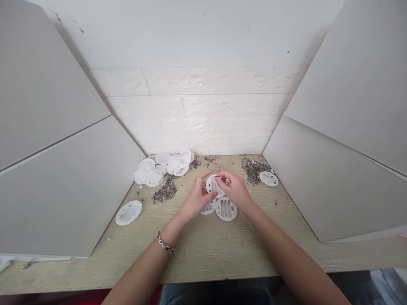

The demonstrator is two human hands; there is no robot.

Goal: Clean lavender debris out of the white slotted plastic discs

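My left hand and my right hand meet over the middle of the wooden table, both closed on one white slotted plastic disc held tilted above it. The left fingers grip its left edge. The right fingertips pinch at its upper right part. Two more white slotted discs lie flat just under the hands, one below my right hand and one partly hidden by my left hand. A bracelet is on my left wrist.
A pile of white discs sits at the back left. Single discs lie at the left and back right. Heaps of small dark bits lie behind. Grey panels wall both sides.
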